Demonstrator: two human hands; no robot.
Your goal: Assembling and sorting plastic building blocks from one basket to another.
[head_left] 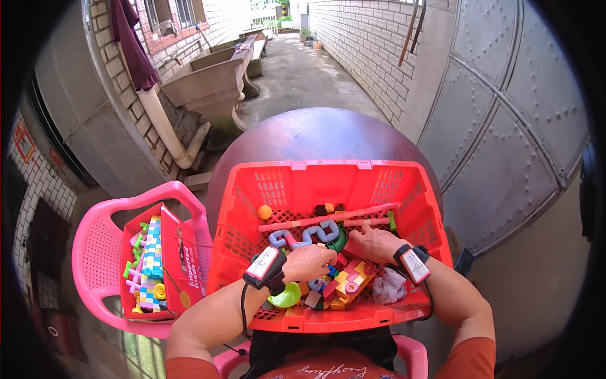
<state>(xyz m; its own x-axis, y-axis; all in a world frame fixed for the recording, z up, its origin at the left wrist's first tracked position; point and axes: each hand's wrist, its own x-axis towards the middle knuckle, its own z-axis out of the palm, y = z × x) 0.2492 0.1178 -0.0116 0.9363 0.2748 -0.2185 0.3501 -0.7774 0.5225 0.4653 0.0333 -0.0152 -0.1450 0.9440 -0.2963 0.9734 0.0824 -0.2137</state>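
Both hands dig in the red basket (328, 183) on the worktop; left hand (309, 262) curls over toy pieces (344, 284), right hand (374, 243) pinches at 12 o'clock; its grip is hidden; pieces look light, stiff, easily pinched at edges.

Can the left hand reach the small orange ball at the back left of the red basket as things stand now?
Probably yes. The left hand is already inside the red basket, and the orange ball lies uncovered on its floor behind it, with nothing between them.
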